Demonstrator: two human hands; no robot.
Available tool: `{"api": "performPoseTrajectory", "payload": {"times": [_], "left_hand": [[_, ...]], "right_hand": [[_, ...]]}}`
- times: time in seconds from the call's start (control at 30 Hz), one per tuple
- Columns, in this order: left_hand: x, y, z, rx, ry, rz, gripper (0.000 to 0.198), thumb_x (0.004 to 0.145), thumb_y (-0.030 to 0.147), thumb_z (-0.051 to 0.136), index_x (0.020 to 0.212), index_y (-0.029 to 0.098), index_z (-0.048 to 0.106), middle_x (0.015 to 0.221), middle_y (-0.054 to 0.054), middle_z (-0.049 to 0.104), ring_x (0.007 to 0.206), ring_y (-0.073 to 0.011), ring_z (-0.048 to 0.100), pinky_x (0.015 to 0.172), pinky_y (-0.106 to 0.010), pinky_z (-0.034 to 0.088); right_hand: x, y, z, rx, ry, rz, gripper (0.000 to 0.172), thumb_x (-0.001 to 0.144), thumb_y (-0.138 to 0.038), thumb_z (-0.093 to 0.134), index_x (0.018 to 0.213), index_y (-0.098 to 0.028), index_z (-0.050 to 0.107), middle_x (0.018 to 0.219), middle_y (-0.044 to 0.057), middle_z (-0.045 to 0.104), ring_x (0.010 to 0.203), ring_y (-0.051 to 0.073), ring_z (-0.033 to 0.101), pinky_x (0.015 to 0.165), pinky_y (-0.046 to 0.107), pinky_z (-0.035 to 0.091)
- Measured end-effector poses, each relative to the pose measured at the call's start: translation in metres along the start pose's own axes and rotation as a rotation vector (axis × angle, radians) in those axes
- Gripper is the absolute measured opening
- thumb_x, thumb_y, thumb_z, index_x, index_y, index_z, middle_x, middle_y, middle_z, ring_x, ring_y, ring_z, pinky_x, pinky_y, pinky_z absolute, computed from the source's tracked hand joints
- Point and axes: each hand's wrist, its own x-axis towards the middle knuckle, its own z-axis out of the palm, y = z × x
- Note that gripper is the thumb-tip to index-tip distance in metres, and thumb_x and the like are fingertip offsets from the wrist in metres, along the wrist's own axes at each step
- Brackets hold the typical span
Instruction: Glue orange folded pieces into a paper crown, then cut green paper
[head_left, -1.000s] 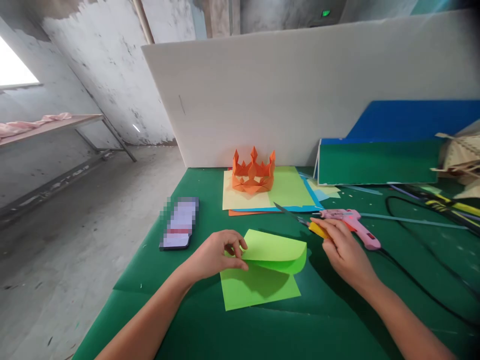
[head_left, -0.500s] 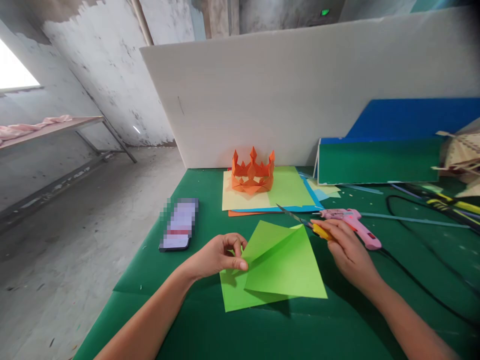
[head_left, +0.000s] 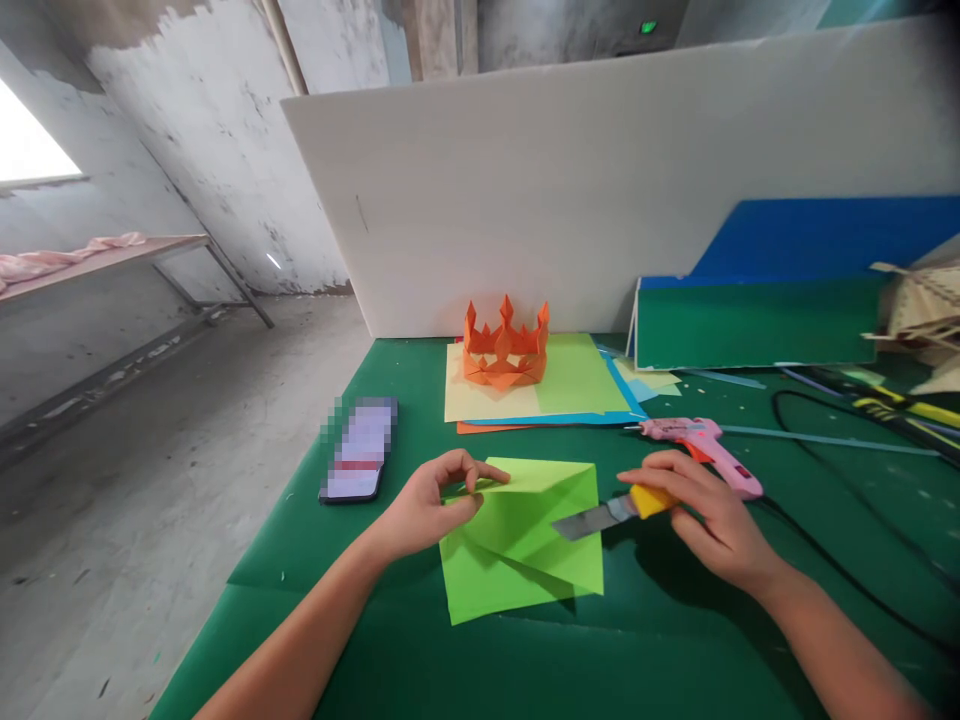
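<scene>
Light green paper lies folded over on the green table, with its upper layer partly lifted. At its left edge, my left hand pinches the paper between thumb and fingers, the index finger stretched along the top layer. My right hand grips the yellow handle of a utility knife, whose blade points left above the right part of the paper. Beyond the paper, an orange paper crown stands on a stack of coloured sheets.
A phone lies at the left. Behind my right hand are a pink glue gun and its black cable. A white board and a green panel stand at the back.
The lifted green layer has swung up and left, lowering toward the sheet beneath. The knife blade has turned and come down over the paper. My left index finger has extended.
</scene>
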Motion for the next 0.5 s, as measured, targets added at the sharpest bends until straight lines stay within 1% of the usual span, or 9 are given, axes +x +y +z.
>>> {"api": "performPoseTrajectory", "payload": {"times": [0.07,0.1,0.13,0.17,0.23,0.3,0.37,0.4,0.5], "left_hand": [[-0.003,0.005,-0.001,0.174,-0.047,0.024,0.013,0.081,0.011,0.053,0.082,0.021,0.046,0.116,-0.006,0.067,0.111,-0.0205,0.059,0.094,-0.037,0.044],[-0.005,0.007,-0.001,0.276,-0.081,0.035,0.011,0.081,0.016,0.057,0.086,0.022,0.049,0.115,-0.006,0.066,0.111,-0.0218,0.059,0.094,-0.038,0.045],[-0.006,0.009,0.000,0.379,-0.111,0.047,0.014,0.081,0.023,0.062,0.091,0.022,0.052,0.113,-0.006,0.066,0.109,-0.0232,0.058,0.094,-0.039,0.045],[-0.006,0.010,0.003,0.475,-0.128,0.060,0.022,0.080,0.032,0.066,0.096,0.022,0.054,0.111,-0.006,0.065,0.107,-0.0244,0.058,0.094,-0.041,0.045],[-0.006,0.008,0.010,0.608,-0.110,0.091,0.035,0.082,0.047,0.064,0.104,0.021,0.057,0.107,-0.007,0.065,0.104,-0.0253,0.058,0.095,-0.043,0.044],[-0.004,0.003,0.019,0.682,-0.043,0.111,0.033,0.092,0.048,0.050,0.110,0.021,0.057,0.112,-0.008,0.064,0.108,-0.0242,0.057,0.097,-0.042,0.044],[-0.001,-0.004,0.028,0.744,0.000,0.133,0.037,0.097,0.043,0.039,0.123,0.021,0.053,0.127,-0.010,0.059,0.119,-0.0239,0.052,0.102,-0.043,0.040],[0.001,-0.008,0.032,0.779,0.003,0.141,0.041,0.098,0.043,0.036,0.131,0.022,0.049,0.136,-0.010,0.053,0.127,-0.0250,0.047,0.107,-0.045,0.037],[0.004,-0.018,0.039,0.883,-0.015,0.145,0.053,0.098,0.046,0.034,0.146,0.026,0.032,0.155,-0.008,0.032,0.144,-0.0298,0.022,0.115,-0.053,0.022]], "right_hand": [[0.000,0.000,0.002,-0.090,-0.047,-0.022,0.048,0.081,-0.012,0.040,0.121,-0.031,0.060,0.112,0.006,0.056,0.097,0.023,0.057,0.079,0.037,0.048],[0.000,0.001,0.003,-0.133,-0.072,-0.032,0.050,0.080,-0.011,0.041,0.122,-0.030,0.059,0.113,0.006,0.057,0.097,0.023,0.058,0.080,0.037,0.048],[0.000,0.001,0.004,-0.173,-0.098,-0.043,0.051,0.079,-0.010,0.042,0.123,-0.030,0.059,0.113,0.006,0.058,0.097,0.023,0.058,0.080,0.038,0.048],[0.000,0.002,0.006,-0.206,-0.123,-0.053,0.052,0.078,-0.010,0.044,0.124,-0.030,0.059,0.113,0.006,0.059,0.097,0.023,0.058,0.080,0.038,0.048],[0.000,0.003,0.008,-0.256,-0.165,-0.070,0.053,0.078,-0.009,0.045,0.125,-0.030,0.059,0.113,0.007,0.060,0.097,0.023,0.058,0.081,0.039,0.049],[0.001,0.003,0.010,-0.282,-0.184,-0.082,0.053,0.079,-0.010,0.046,0.126,-0.031,0.059,0.114,0.007,0.061,0.098,0.023,0.059,0.082,0.040,0.050],[0.001,0.001,0.011,-0.290,-0.186,-0.086,0.053,0.080,-0.011,0.046,0.128,-0.031,0.058,0.115,0.007,0.061,0.099,0.023,0.059,0.082,0.040,0.050],[0.001,0.000,0.011,-0.290,-0.187,-0.087,0.053,0.080,-0.011,0.046,0.128,-0.032,0.058,0.115,0.007,0.061,0.099,0.023,0.060,0.082,0.040,0.050],[0.003,-0.004,0.012,-0.291,-0.199,-0.088,0.054,0.080,-0.011,0.047,0.129,-0.033,0.058,0.114,0.006,0.062,0.097,0.023,0.061,0.081,0.040,0.051]]}}
